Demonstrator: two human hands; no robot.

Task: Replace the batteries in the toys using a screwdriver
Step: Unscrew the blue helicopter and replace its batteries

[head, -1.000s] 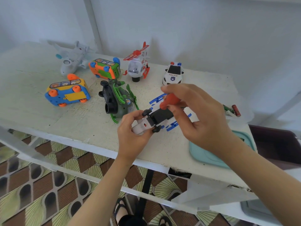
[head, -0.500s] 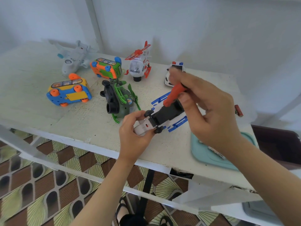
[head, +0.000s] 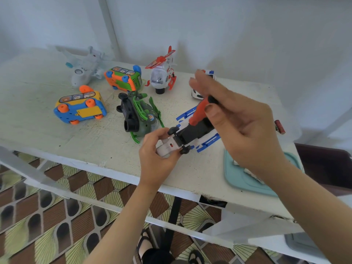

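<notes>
A white toy plane with blue wings (head: 192,134) lies belly-up near the table's front edge, its black underside facing me. My left hand (head: 158,155) grips its white nose end. My right hand (head: 234,121) pinches a screwdriver (head: 200,111) with an orange-red handle between thumb and fingers, the other fingers spread and blurred. The screwdriver slants down onto the black underside; its tip is hidden.
On the white table (head: 66,140) stand a green helicopter (head: 139,117), a yellow-blue bus (head: 80,108), an orange-green bus (head: 123,78), a white plane (head: 85,68), a red-white helicopter (head: 162,73) and a police car (head: 198,92). A teal lid (head: 240,178) and a battery (head: 279,126) lie at the right.
My right hand has risen and moved right, tilting the screwdriver more upright, and its fingers have spread. My left hand stays on the toy's nose.
</notes>
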